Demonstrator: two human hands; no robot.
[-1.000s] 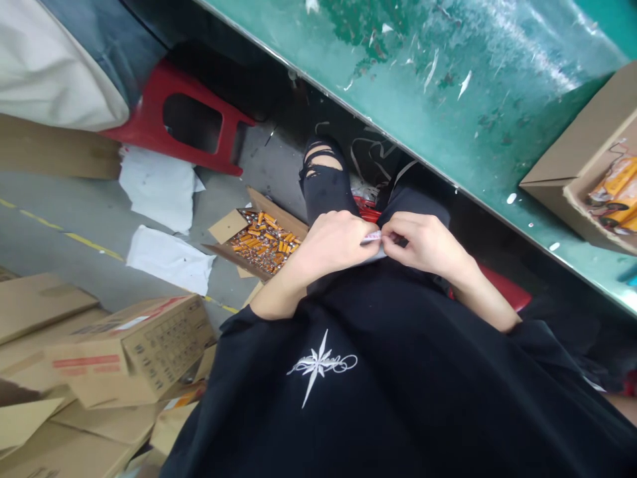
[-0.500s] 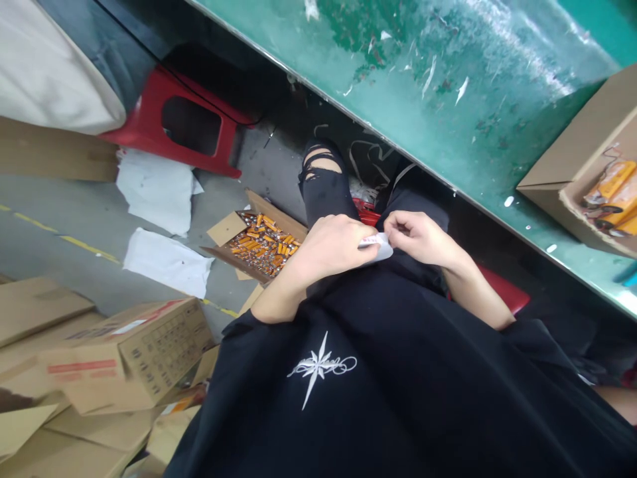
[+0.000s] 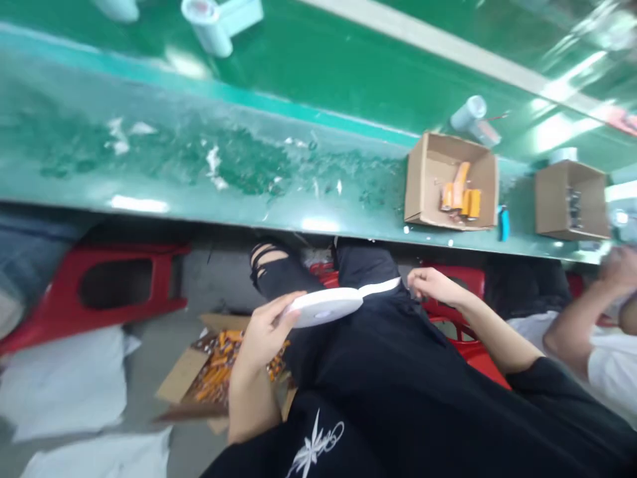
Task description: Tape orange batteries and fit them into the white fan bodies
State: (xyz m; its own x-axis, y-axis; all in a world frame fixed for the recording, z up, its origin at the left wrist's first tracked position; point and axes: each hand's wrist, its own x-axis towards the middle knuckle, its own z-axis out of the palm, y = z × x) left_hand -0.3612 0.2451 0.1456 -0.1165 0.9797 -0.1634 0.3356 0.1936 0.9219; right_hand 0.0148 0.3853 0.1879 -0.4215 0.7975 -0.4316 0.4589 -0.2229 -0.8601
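Observation:
My left hand (image 3: pixel 269 328) is closed on the edge of a flat white roll of tape (image 3: pixel 326 307), held over my lap. A loose strip of tape (image 3: pixel 381 287) runs off the roll to the right. Just past the strip's end is my right hand (image 3: pixel 434 285), its fingers pinched together. Whatever lies between those fingertips is too small and blurred to make out, and I cannot tell whether they touch the strip.
Ahead runs a green workbench (image 3: pixel 298 179), with a cardboard box (image 3: pixel 421 179) of orange-wrapped parts and a second box (image 3: pixel 550 199). On the floor stands an open carton (image 3: pixel 182 375) of orange pieces. A red stool (image 3: pixel 164 279) is at left; another person's arm (image 3: pixel 572 325) is at right.
My view has swung to the right and up the bench. The roll shows in full now, with a strip drawn off it, and my hands are farther apart.

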